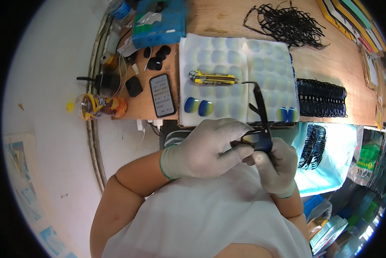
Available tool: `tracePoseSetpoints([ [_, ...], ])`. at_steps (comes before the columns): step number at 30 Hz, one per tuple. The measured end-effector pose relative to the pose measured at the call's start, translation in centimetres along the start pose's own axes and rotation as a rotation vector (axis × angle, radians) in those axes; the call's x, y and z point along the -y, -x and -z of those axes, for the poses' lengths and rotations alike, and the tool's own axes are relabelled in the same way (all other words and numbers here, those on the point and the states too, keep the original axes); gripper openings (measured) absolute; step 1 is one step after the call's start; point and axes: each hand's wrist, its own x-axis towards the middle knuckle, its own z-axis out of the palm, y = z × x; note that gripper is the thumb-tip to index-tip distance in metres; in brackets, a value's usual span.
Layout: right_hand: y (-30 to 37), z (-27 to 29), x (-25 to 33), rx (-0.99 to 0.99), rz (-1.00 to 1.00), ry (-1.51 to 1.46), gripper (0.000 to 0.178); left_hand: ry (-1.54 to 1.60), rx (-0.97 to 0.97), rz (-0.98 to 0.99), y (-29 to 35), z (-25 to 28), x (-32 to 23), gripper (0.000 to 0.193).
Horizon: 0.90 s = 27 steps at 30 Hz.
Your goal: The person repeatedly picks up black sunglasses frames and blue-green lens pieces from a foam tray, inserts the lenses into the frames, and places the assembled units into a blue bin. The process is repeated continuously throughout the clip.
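In front of my chest, both gloved hands hold a pair of dark sunglasses (262, 142) between them. My left hand (210, 148) pinches one side with thumb and fingers; my right hand (278, 165) grips the other, its thumb at the lens rim. The temple arms (260, 103) point up and away from me. Beyond, a white lens tray sheet (243, 103) carries rows of pale tinted lenses under a thin cover. On it lie a yellow cutter-like tool (212, 78), two loose blue-yellow lenses (206, 108) at left, and two more lenses (292, 114) at the near right corner.
Left of the sheet are a phone (163, 95), dark lenses (155, 63), a blue box (158, 26) and a plastic jar (100, 106). A black tangle of frames (283, 23) lies far right, stacked black frames (322, 98) nearer. A lined bin (337, 159) holds more frames.
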Motion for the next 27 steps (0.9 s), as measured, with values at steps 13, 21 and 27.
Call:
tracePoseSetpoints([
  [13, -2.4, 9.5, -5.5, 0.1, 0.109, 0.084, 0.014, -0.278, 0.07, 0.18, -6.3, -3.7, 3.5, 0.027],
  [21, -6.1, 42.0, -18.9, -0.713, -0.429, 1.303, 0.024, -0.503, 0.034, 0.179, -10.0, -3.5, 7.5, 0.027],
  [27, -3.9, 48.2, -28.7, -0.585, -0.642, 0.822, 0.052, -0.85, 0.078, 0.136, -13.4, 2.6, 14.3, 0.04],
])
